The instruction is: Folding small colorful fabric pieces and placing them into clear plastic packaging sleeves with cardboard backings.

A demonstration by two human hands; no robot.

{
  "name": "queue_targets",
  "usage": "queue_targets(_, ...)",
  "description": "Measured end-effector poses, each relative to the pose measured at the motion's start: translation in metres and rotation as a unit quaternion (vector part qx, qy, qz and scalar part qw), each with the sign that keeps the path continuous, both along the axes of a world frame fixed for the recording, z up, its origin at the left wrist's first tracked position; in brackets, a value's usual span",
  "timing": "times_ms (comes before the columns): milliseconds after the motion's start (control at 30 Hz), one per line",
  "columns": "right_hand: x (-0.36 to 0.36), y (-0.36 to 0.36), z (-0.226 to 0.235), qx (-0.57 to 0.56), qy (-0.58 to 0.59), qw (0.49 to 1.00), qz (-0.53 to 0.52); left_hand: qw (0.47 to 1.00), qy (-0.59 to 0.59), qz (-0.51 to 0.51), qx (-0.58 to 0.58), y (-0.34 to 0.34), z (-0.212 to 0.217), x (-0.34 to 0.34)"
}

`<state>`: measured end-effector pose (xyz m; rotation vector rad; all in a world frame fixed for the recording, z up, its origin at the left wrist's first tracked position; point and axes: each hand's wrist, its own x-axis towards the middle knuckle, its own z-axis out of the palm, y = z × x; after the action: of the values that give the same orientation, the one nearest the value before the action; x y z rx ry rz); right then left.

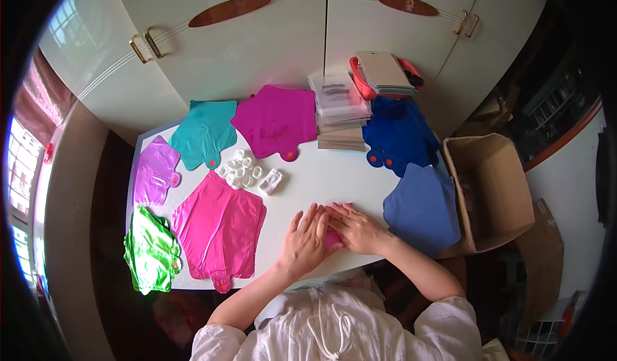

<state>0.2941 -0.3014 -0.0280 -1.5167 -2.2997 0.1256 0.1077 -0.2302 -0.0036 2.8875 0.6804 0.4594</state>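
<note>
We see cream cabinets (244, 52) spanning the wall beyond the white table (315, 181), whose top is pale and smooth. Left of the table are a bright gridded window (20, 174) and a pink curtain (51, 100); beside its right end stands an open cardboard box (501, 174). On the table we count 7 foil-like sheets: hot pink (218, 229) at its near left, magenta (277, 122) and teal (205, 133) along its far edge, pale blue (422, 203) at its right edge, dark blue (400, 133) at its far right corner, shiny green (151, 252) and lilac (156, 171) at its left edge. Clear packets (337, 97) and a red basket (358, 78) sit at the table's far edge. At the table's near edge, the left hand (305, 235) and right hand (358, 229) lie flat, fingers outstretched. Left of the table's middle we see clustered white rolls (239, 170). Lastly, a pink piece (332, 237) lies at the table's near edge under the 2 hands, mostly hidden, so we cannot tell its shape
</note>
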Motion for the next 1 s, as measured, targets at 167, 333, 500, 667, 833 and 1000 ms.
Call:
queue_targets(167,-0.002,0.000,-0.004,-0.001,0.000,1.000,-0.002,1.000,0.017,0.004,0.004,0.000,-0.013,0.003)
queue_targets(333,-0.004,-0.003,-0.005,0.006,-0.012,1.000,-0.023,0.999,0.023,0.028,-0.003,-0.004,-0.008,-0.003)
queue_targets(500,-0.002,-0.003,-0.005,0.012,-0.031,0.999,-0.034,0.999,0.034,0.028,-0.019,0.010,0.004,-0.017)
queue_targets(667,-0.010,-0.012,0.008,-0.005,-0.017,0.999,-0.033,0.999,0.010,-0.010,0.031,0.052,0.027,-0.008)
queue_targets(833,-0.025,-0.028,0.009,-0.013,-0.011,1.000,-0.025,0.996,-0.038,-0.045,0.068,0.119,0.030,0.052)
queue_targets(1000,-0.030,-0.040,0.006,-0.014,-0.014,0.999,-0.039,0.993,0.029,-0.092,0.069,0.158,0.024,0.112)
